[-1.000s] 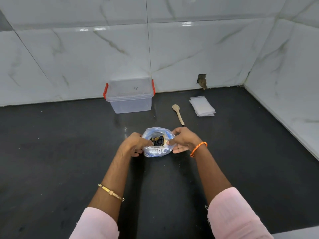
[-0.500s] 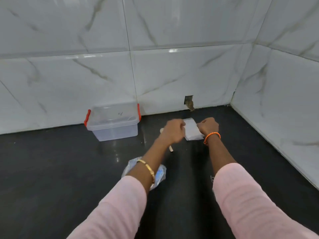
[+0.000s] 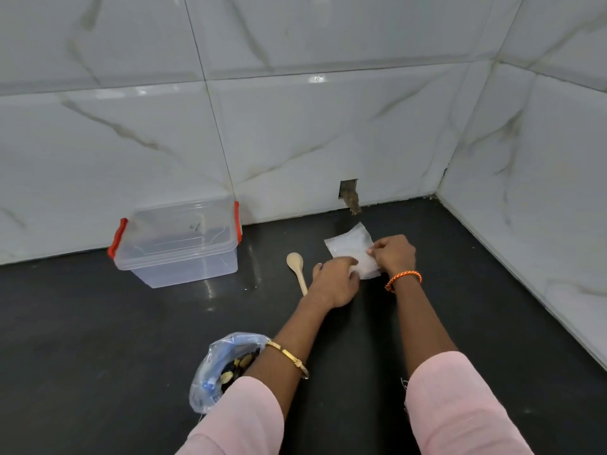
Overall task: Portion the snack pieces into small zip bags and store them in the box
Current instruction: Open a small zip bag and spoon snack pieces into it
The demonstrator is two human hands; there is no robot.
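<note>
A stack of small clear zip bags [image 3: 349, 247] lies on the black counter near the back wall. My right hand [image 3: 392, 254] pinches the stack's right edge. My left hand [image 3: 335, 284] rests on its near left corner, fingers on the plastic. The open bluish plastic bag of snack pieces [image 3: 223, 369] stands near me at the left, partly hidden behind my left forearm. A clear plastic box [image 3: 179, 241] with red latches and its lid on sits by the wall at the left.
A wooden spoon [image 3: 297, 269] lies between the box and the zip bags, just left of my left hand. Marble-tiled walls close the counter at the back and right. A small hole [image 3: 348, 195] is in the back wall.
Both hands let go of the snack bag and reached forward to the zip bag stack. My head tilted up, so the snack bag now sits lower in view.
</note>
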